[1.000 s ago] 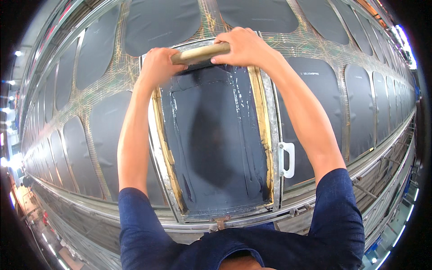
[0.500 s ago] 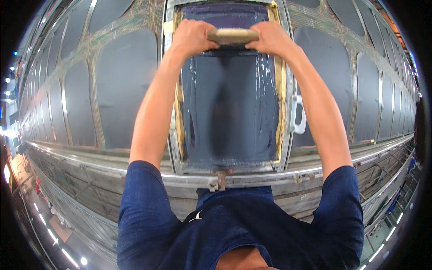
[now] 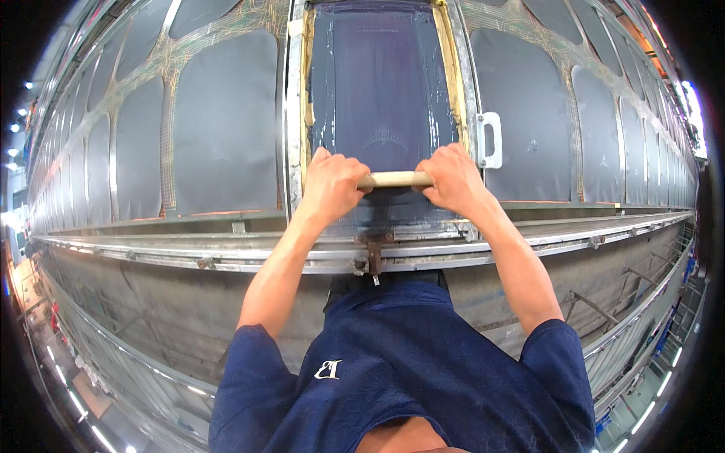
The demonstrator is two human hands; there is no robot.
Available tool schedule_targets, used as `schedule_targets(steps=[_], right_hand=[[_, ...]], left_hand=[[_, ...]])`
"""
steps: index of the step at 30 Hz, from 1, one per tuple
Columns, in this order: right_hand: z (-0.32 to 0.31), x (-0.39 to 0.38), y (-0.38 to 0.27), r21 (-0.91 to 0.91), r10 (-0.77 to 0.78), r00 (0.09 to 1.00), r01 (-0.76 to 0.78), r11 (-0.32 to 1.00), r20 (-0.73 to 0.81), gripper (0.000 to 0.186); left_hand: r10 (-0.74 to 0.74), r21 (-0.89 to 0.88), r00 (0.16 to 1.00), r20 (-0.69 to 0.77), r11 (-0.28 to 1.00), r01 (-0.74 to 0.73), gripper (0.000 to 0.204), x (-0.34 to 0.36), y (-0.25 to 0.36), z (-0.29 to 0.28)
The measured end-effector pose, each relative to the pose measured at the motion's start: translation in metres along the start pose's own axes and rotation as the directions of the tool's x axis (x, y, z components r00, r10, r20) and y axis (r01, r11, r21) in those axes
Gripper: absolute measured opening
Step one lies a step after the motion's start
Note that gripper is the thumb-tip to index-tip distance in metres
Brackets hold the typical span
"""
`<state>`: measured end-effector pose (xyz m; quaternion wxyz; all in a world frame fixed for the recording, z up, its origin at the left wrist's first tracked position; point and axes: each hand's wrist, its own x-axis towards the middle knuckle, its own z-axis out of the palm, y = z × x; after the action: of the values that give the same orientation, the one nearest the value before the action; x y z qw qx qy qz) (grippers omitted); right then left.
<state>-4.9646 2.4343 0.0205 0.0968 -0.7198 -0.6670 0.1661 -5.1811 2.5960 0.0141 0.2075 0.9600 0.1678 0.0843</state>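
Both my hands grip a squeegee [image 3: 396,179] by its pale wooden handle, low over a framed printing screen [image 3: 295,98]. My left hand [image 3: 332,183] is closed round the handle's left end, and my right hand [image 3: 453,178] round its right end. The dark mesh [image 3: 381,75] of the screen shows beyond the squeegee, with a faint fan-shaped mark and glossy ink streaks along both sides. Yellowish tape [image 3: 450,60] lines the frame's inner edges. The squeegee's blade is mostly hidden beneath the handle.
Grey fabric panels [image 3: 225,124] lie in rows on the long table at both sides. A white handle [image 3: 491,140] sticks out from the frame's right side. Along the near edge runs a metal rail [image 3: 174,253], with a rusty bracket [image 3: 372,253] at the screen's near end.
My hands have drawn the squeegee from the far part of the screen to its near end. Mesh that lay under dark ink now shows a faint pattern.
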Motion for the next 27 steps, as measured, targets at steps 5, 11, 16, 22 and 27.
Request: schedule_targets(steps=[5,11,16,22,27], right_hand=[[-0.044,0.115,0.07,-0.075,0.002,0.999,-0.005,0.997,-0.035,0.023],[-0.101,0.269,0.163,-0.055,0.027,0.999,-0.028,0.998,-0.029,0.031],[-0.102,0.336,0.224,-0.022,0.064,0.997,-0.065,0.998,-0.032,0.038],[-0.11,0.329,0.2,-0.001,0.165,0.984,-0.166,0.986,0.071,0.037],[-0.084,0.254,0.153,0.045,0.042,0.999,-0.042,0.998,0.011,0.032]], left_hand=[[0.062,0.109,0.993,-0.101,0.993,-0.051,0.018,0.119,-0.07,-0.018],[0.02,0.128,0.999,-0.044,0.992,-0.014,0.027,0.282,-0.163,-0.044],[-0.009,0.163,0.999,-0.053,0.987,0.017,0.041,0.348,-0.195,-0.051],[-0.078,0.122,0.997,0.006,0.99,0.077,0.035,0.338,-0.188,-0.05],[0.011,0.104,0.999,-0.047,0.995,-0.006,0.025,0.261,-0.154,-0.031]])
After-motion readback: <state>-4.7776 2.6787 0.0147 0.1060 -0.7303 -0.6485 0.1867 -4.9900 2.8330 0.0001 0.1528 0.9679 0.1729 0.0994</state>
